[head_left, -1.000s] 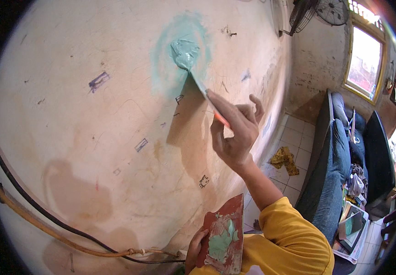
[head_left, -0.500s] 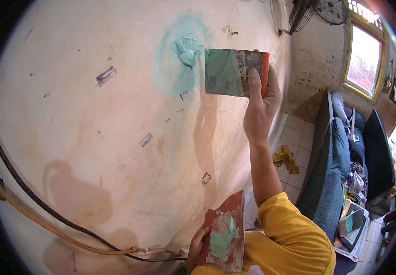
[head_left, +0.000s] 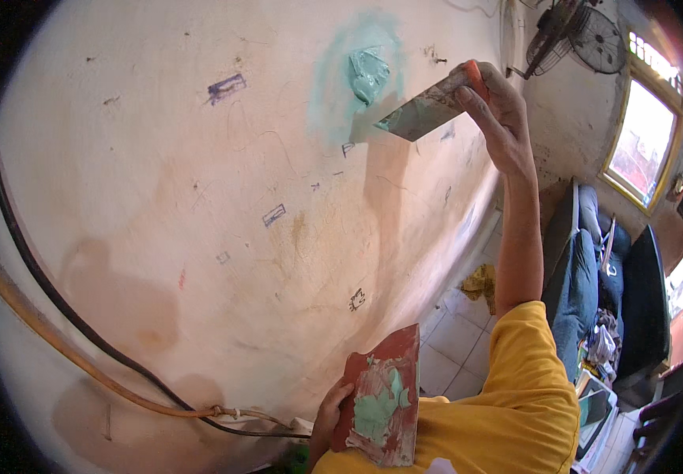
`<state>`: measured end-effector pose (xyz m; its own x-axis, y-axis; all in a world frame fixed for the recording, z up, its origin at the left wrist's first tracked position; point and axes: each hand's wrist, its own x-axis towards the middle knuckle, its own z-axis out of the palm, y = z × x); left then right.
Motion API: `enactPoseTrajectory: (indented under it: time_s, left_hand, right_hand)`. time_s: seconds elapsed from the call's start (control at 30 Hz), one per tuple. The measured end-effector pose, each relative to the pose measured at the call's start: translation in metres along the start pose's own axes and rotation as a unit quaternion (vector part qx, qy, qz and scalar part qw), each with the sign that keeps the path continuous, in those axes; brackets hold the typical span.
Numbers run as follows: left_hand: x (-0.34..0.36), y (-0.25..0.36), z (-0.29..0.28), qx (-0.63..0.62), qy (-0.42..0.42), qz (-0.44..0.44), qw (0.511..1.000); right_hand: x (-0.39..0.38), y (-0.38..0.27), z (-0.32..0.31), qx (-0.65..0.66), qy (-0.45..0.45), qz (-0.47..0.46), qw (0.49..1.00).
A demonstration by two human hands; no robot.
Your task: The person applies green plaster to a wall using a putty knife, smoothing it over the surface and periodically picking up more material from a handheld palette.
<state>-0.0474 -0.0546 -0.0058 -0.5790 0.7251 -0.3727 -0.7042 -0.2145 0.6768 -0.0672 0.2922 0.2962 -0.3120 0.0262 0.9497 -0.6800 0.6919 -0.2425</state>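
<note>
My right hand [head_left: 506,118] is closed around the orange-edged grip of a wide putty knife [head_left: 427,112], raised high at the wall. Its grey, putty-smeared blade slants down to the left, below and right of a thick mint-green putty patch [head_left: 369,75] on the wall. Whether the blade touches the wall I cannot tell. Low in front of my body, my left hand [head_left: 332,411] grips the left edge of a reddish-brown board [head_left: 406,347]. A lump of the same green putty [head_left: 377,409] lies on the board's face.
The pale wall [head_left: 152,182] bears scribbles and small nails. A black cable [head_left: 80,322] and tan hose [head_left: 57,332] sag along it at lower left. To the right are a wall fan [head_left: 574,39], a window [head_left: 643,130], a dark blue sofa [head_left: 572,276] and a yellow cloth [head_left: 479,283] on floor tiles.
The putty knife has tilted, from its broad face level beside the patch to a slant below and right of it. My view has turned left. The left hand still holds the board.
</note>
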Motion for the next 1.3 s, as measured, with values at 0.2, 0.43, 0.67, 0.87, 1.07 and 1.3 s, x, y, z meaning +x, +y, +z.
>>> enactPoseTrajectory:
  time_s: [0.2,0.43,0.67,0.87,1.07,1.3]
  left_hand:
    - [0.008,-0.001,0.025,-0.025,-0.013,0.041,0.999]
    - [0.016,0.002,0.057,-0.034,0.036,0.048,0.998]
    - [0.027,-0.006,0.076,-0.072,0.022,0.083,0.994]
    - [0.028,-0.010,0.078,0.003,0.078,0.067,0.995]
    - [0.033,-0.022,0.082,-0.099,0.045,0.095,0.990]
    - [0.036,-0.033,0.073,-0.082,0.048,0.100,0.990]
  right_hand:
    - [0.029,-0.003,-0.002,-0.041,-0.067,-0.074,0.994]
    - [0.056,-0.006,0.010,-0.067,-0.122,-0.188,0.972]
    - [0.069,-0.004,0.012,-0.065,-0.105,-0.204,0.971]
    - [0.083,0.000,0.014,-0.032,-0.113,-0.165,0.979]
    - [0.092,0.009,0.019,0.040,-0.116,-0.128,0.984]
    - [0.095,0.022,0.026,0.062,-0.080,-0.125,0.987]
